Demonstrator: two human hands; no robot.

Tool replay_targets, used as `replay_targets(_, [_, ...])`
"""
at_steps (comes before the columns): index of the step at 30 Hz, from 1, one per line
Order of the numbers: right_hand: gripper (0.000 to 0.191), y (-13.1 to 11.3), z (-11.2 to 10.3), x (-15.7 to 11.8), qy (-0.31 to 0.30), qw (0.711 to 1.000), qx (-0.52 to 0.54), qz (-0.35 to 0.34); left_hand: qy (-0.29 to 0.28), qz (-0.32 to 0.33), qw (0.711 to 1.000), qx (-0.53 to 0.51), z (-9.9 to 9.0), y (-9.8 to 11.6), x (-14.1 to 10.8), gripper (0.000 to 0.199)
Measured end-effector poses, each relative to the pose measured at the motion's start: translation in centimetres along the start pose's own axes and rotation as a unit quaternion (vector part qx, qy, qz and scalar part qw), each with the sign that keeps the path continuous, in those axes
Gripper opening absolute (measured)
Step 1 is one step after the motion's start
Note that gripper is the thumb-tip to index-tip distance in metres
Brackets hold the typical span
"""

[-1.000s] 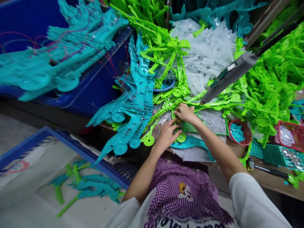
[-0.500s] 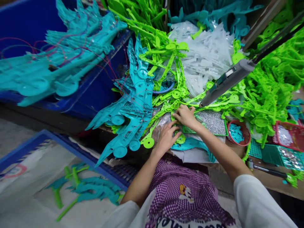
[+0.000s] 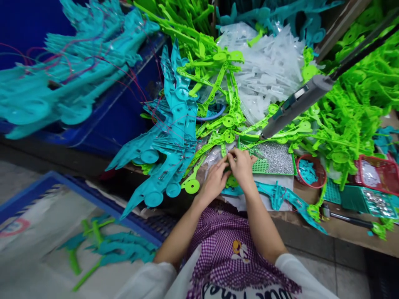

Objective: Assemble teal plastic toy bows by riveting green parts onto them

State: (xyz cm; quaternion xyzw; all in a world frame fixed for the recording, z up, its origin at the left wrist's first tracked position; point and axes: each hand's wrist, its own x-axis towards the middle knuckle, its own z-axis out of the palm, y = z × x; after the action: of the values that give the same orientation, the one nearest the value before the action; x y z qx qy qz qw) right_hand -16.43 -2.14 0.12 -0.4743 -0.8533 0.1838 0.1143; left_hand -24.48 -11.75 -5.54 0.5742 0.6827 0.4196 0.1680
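Both of my hands meet over a green plastic part [image 3: 231,181] at the front edge of the bench. My left hand [image 3: 215,178] has its fingertips bent against the part's upper end, partly hidden by the other hand. My right hand [image 3: 242,166] is closed in a pinch beside them; what sits between its fingertips is too small to make out. Below and right of the hands lies a long teal part [image 3: 277,193] with a raised cross-piece. Just right of my right hand is a green tray [image 3: 260,166] holding small silvery pieces.
A grey electric screwdriver [image 3: 297,104] hangs over the tray. Teal parts with red wires [image 3: 181,120] pile up at left, clear plastic pieces [image 3: 268,66] behind. A red basket [image 3: 324,176] and a hammer [image 3: 349,218] are at right; a blue crate [image 3: 59,178] stands lower left.
My right hand has drawn back from the tray's left end and closed beside my left hand. The right forearm has swung inward, uncovering more of the long teal part.
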Motion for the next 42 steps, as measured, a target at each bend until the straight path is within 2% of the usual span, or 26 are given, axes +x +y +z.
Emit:
replay_targets(5, [0.024, -0.3, -0.3, 1.4, -0.012, 0.999, 0.023, 0.025, 0.037, -0.039, 0.998, -0.014, -0.1, -0.6, -0.1, 0.017])
replay_targets(11, [0.022, -1.8, -0.2, 1.9, -0.097, 0.995, -0.015, 0.009, 0.075, -0.040, 0.996, -0.023, 0.2, -1.0, -0.2, 0.036])
replay_targets(17, [0.023, -1.7, 0.0, 1.3, -0.110, 0.991, -0.065, -0.048, 0.080, -0.046, 0.996, -0.007, -1.8, -0.8, 0.7, 0.033])
replay_targets(19, [0.025, -1.6, -0.2, 1.2, -0.112, 0.988, -0.079, -0.072, 0.069, -0.053, 0.995, 0.043, -2.5, -0.5, 1.5, 0.042])
replay_targets(23, [0.029, -1.4, -0.3, 0.9, -0.114, 0.986, -0.081, -0.096, 0.005, -0.079, 0.989, 0.124, -3.3, 0.2, 3.2, 0.055])
replay_targets(28, [0.030, -0.9, -0.2, 0.8, -0.108, 0.984, -0.081, -0.114, -0.084, -0.107, 0.969, 0.208, -4.0, 1.3, 4.2, 0.056])
replay_targets(31, [0.029, -0.7, 0.0, 0.8, -0.102, 0.984, -0.079, -0.121, -0.117, -0.125, 0.950, 0.261, -4.6, 1.9, 4.4, 0.053])
replay_targets(36, [0.025, -0.4, 0.3, 0.7, -0.091, 0.989, -0.053, -0.104, -0.125, -0.106, 0.937, 0.309, -4.9, 2.2, 4.7, 0.049])
replay_targets(42, [0.023, -0.5, 0.0, 0.8, -0.100, 0.989, -0.052, -0.097, -0.091, -0.089, 0.948, 0.292, -4.5, 1.5, 4.6, 0.042])
